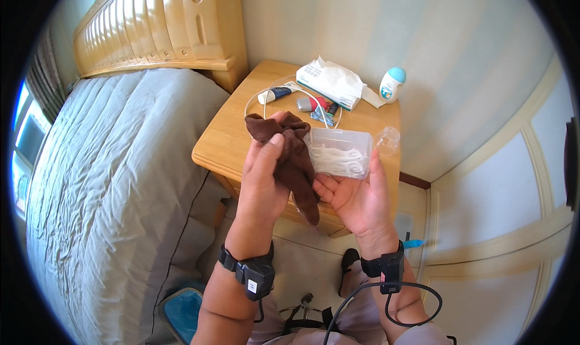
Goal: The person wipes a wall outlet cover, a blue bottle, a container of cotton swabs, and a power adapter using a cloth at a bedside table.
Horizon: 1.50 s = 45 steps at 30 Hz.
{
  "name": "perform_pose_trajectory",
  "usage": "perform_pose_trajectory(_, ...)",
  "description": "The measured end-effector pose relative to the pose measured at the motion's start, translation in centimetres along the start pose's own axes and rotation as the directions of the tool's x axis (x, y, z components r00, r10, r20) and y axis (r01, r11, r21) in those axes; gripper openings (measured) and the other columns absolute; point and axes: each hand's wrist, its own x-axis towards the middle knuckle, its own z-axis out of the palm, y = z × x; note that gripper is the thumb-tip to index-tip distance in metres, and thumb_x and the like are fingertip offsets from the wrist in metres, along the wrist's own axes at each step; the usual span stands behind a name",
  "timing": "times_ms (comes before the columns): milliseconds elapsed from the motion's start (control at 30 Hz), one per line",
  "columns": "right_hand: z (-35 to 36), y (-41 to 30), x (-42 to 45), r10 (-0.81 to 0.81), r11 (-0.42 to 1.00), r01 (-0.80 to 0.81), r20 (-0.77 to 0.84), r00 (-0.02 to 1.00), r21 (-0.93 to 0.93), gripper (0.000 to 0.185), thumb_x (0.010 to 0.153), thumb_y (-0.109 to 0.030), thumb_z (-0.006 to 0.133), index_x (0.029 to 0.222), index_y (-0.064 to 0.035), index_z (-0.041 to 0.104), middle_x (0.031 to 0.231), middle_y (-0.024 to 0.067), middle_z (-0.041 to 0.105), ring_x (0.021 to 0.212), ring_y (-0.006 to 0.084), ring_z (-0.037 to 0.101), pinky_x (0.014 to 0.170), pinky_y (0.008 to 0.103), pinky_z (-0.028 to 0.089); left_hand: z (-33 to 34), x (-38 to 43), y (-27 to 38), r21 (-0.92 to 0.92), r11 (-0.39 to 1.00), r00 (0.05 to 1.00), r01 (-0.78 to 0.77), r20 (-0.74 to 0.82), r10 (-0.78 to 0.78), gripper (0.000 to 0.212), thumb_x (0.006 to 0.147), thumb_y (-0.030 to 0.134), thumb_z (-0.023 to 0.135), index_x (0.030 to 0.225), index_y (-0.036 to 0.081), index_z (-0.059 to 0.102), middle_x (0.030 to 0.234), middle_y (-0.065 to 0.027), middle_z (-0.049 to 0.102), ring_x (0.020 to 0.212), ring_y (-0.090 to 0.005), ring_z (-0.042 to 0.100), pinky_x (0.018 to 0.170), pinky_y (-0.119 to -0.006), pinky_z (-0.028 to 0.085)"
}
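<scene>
My left hand (265,168) grips a bunched brown cloth (294,159), whose end hangs down in front of the nightstand. In my right hand (355,193), palm up with the thumb along the side, rests a clear plastic box (342,152) of white dental floss picks (340,161). The cloth touches or overlaps the left end of the box; that end is partly hidden.
The wooden nightstand (217,141) bears a tissue pack (331,82), a tube (278,92), a white cable (253,95), a red and grey item (311,104), a white bottle (391,86) and a clear plastic cup (388,141). A bed (122,163) stands left, panelled doors (489,182) right.
</scene>
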Motion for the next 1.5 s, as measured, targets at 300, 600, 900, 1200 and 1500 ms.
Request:
perform_pose_trajectory(300,-1.7,0.1,-1.5,-0.141,0.981,0.156,0.124,0.982,-0.118,0.064,0.083,-0.037,0.07,0.131,-0.0086,0.039,0.137,0.0108,0.042,0.127,0.0231,0.041,0.105,0.0401,0.035,1.0,-1.2,-3.5,0.16,0.982,0.99,-0.097,-0.089,0.112,0.033,0.094,0.015,0.058,0.123,0.003,0.048,0.113,-0.0073,0.058,0.101,-0.0137,0.056,0.088,-0.029,0.047)
perform_pose_trajectory(600,-1.3,-0.9,-0.8,-0.545,0.357,0.599,0.361,0.757,-0.717,0.059,0.067,-0.007,0.081,0.115,-0.0062,0.046,0.138,0.0173,0.028,0.123,0.0254,0.043,0.1,0.0379,0.041,0.9,-2.3,-5.6,-0.26,0.892,0.929,0.37,0.125,-0.349,0.046,0.102,0.037,0.031,0.128,0.002,0.045,0.118,-0.0129,0.057,0.104,-0.024,0.059,0.091,-0.038,0.049)
perform_pose_trajectory(900,-2.3,-3.7,-1.8,-0.38,-0.076,0.533,0.519,0.766,-0.843,0.062,0.064,0.002,0.077,0.122,-0.0058,0.055,0.15,0.0149,0.021,0.127,0.0254,0.044,0.099,0.0368,0.044,0.5,-1.5,-3.8,-0.004,0.973,0.965,0.229,0.129,-0.226,0.05,0.09,0.034,0.063,0.122,0.002,0.043,0.11,-0.0104,0.056,0.096,-0.0171,0.059,0.08,-0.032,0.051)
perform_pose_trajectory(1200,-2.0,-3.9,-2.6,-0.221,0.805,0.369,0.341,0.914,-0.465,0.088,0.074,0.004,0.067,0.148,-0.0071,0.02,0.144,0.0103,0.034,0.133,0.0206,0.034,0.109,0.0345,0.028,1.4,-2.1,-4.9,0.136,0.949,0.955,0.285,0.044,-0.294,0.047,0.081,0.014,0.072,0.118,0.003,0.044,0.101,-0.0086,0.061,0.091,-0.0166,0.063,0.078,-0.031,0.054)
perform_pose_trajectory(1500,-2.6,-3.1,-1.8,-0.258,0.944,0.273,0.097,0.961,-0.187,0.059,0.093,-0.026,0.046,0.145,-0.0041,0.028,0.137,0.0127,0.045,0.122,0.0235,0.049,0.1,0.0374,0.042,0.5,-1.5,-4.2,0.081,0.992,0.995,0.095,-0.028,-0.093,0.035,0.097,0.037,0.045,0.118,0.009,0.05,0.101,-0.0055,0.06,0.094,-0.0175,0.059,0.079,-0.032,0.05)
